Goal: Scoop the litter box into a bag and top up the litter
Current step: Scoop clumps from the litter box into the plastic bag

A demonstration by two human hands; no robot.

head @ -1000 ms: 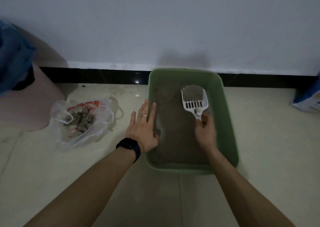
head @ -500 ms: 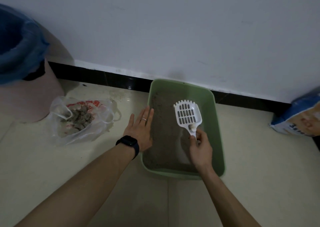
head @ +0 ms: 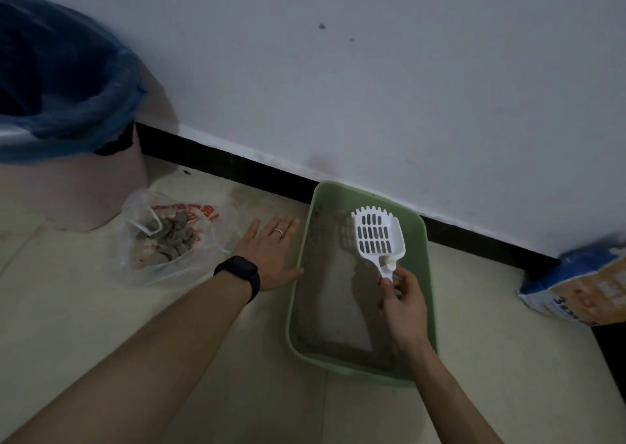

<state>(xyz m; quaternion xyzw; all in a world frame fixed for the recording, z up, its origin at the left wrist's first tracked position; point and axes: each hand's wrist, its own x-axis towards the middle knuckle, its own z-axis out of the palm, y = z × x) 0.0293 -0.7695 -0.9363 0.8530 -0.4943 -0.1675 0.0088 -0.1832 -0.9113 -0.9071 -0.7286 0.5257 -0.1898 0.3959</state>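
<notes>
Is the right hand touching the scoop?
Touching. The head view shows the right hand pinching the white scoop by its handle, over the green litter box.

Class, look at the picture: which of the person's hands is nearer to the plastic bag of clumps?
Left. The left hand lies flat on the floor between the plastic bag and the litter box. The right hand holds the scoop over the box, farther right.
</notes>
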